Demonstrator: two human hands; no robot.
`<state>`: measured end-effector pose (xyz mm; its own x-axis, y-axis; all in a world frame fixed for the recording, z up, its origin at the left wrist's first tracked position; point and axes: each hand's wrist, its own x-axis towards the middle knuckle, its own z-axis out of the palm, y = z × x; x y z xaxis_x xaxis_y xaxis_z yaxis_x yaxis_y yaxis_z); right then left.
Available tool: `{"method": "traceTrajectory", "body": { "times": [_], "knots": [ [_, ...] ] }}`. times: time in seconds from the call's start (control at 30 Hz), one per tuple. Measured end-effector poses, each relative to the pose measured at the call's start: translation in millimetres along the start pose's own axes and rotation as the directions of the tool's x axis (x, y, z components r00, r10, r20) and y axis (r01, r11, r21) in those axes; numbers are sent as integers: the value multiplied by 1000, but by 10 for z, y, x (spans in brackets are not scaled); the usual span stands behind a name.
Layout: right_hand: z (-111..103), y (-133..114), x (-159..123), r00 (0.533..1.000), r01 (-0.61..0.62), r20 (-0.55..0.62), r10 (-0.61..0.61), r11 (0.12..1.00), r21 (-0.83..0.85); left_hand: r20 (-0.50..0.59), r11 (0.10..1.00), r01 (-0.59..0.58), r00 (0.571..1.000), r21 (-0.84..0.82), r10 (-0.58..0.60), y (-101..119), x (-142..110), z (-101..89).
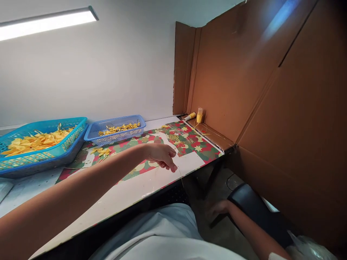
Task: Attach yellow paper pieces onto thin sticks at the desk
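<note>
My left hand point(164, 157) reaches over the front edge of the table, thumb and fingers pinched together. From its fingertips a thin yellowish thread point(181, 174) hangs down past the edge. Lower right, below table height and beside my lap, is my right hand point(217, 208); motion smears its fingers, so I cannot make out what they hold, if anything. Behind my left hand, a tangle of fine yellow thread point(176, 139) lies on the patterned sheet point(199, 144). Yellow ribbon-like pieces point(101, 151) lie to the left of it.
A turquoise basket point(73, 133) and a blue basket point(115, 136) hold yellow pieces at the back left. Yellow thread spools point(199, 116) stand in the corner by the cardboard wall point(222, 83). A dark chair point(251, 202) is at my right.
</note>
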<state>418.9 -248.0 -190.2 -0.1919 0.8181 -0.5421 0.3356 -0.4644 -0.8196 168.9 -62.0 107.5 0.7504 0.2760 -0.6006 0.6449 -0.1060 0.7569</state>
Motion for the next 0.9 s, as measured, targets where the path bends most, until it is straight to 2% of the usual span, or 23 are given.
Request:
{"method": "traceTrajectory", "body": {
  "times": [0.07,0.17,0.2,0.23,0.3,0.37,0.4,0.47,0.53,0.73,0.83,0.9],
  "knots": [
    [-71,-227,-75,997,10,74,-8,999,-34,4,1000,7,1000,1,-7,-12,24,4],
    [-213,-826,-258,984,175,44,-173,983,-55,9,1000,11,1000,9,-11,-27,57,0],
    [-229,-1063,-326,960,278,-22,-279,960,-46,18,1000,5,1000,10,-5,-27,65,0],
    [-216,-1300,-388,909,394,-131,-395,918,-33,29,1000,-4,1000,12,3,-23,71,3],
    [-99,-1726,-471,761,594,-289,-581,803,-49,44,1000,-17,999,16,16,-7,76,19],
    [98,-2036,-471,647,693,-353,-676,714,-98,39,1000,-22,999,17,21,17,73,45],
    [201,-2139,-442,620,718,-359,-697,689,-97,28,1000,-21,999,16,20,32,68,58],
    [364,-2257,-355,613,748,-339,-714,662,-42,-3,1000,-17,1000,9,17,61,52,80],
    [438,-2304,-280,610,769,-352,-710,638,45,-39,1000,-15,999,2,15,89,29,87],
    [340,-2398,-305,636,760,-314,-705,643,95,-77,1000,-24,997,16,25,128,-21,15],
    [317,-2443,-326,651,747,-350,-673,649,141,-63,998,-60,996,15,61,119,-19,-15],
    [326,-2458,-309,644,753,-386,-660,636,169,-65,997,-71,995,5,71,111,-11,-21]
  ]
}}
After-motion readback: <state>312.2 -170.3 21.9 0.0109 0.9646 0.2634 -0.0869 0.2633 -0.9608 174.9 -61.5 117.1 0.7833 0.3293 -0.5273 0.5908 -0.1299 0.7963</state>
